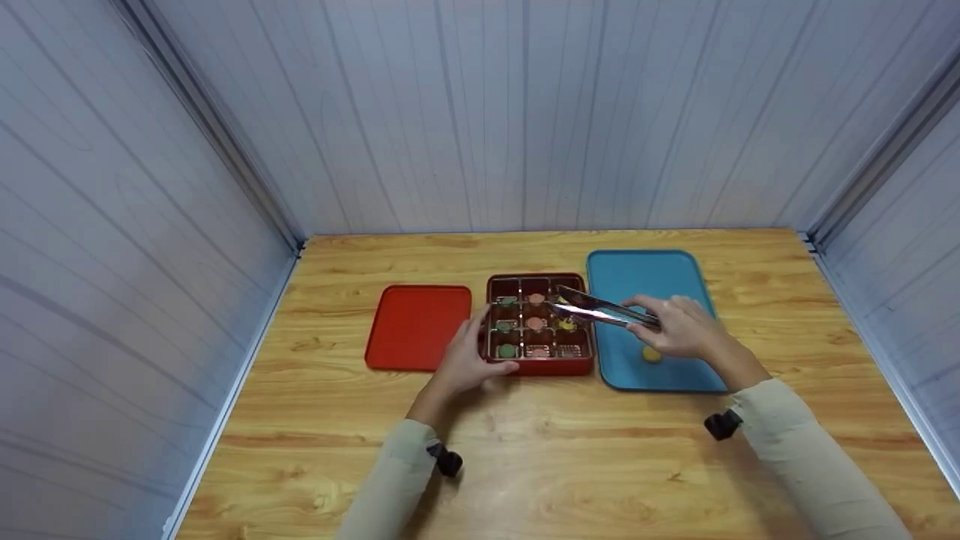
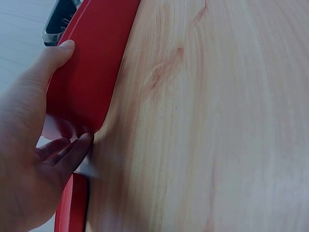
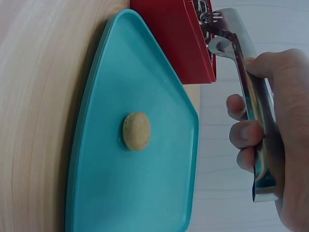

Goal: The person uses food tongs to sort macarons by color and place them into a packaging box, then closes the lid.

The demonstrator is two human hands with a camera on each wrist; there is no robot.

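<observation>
A red box (image 1: 555,367) with a clear divided insert stands mid-table. Green macarons (image 1: 507,350) fill its left column, pink macarons (image 1: 535,323) the middle one, and yellow macarons (image 1: 567,325) show in the right column. My left hand (image 1: 466,361) holds the box by its front left corner, the thumb on the front wall (image 2: 89,72) and fingers at the left side. In my right hand (image 1: 681,327) are metal tongs (image 3: 256,104), their tips over the right column. One yellow macaron (image 3: 136,131) lies on the blue tray (image 1: 637,271), below my right hand.
To the box's left lies a flat red lid or tray (image 1: 418,328) on the wooden table (image 1: 570,465). The blue tray stands close against the box's right side. Pale panel walls (image 1: 487,112) enclose the table at the back and both sides.
</observation>
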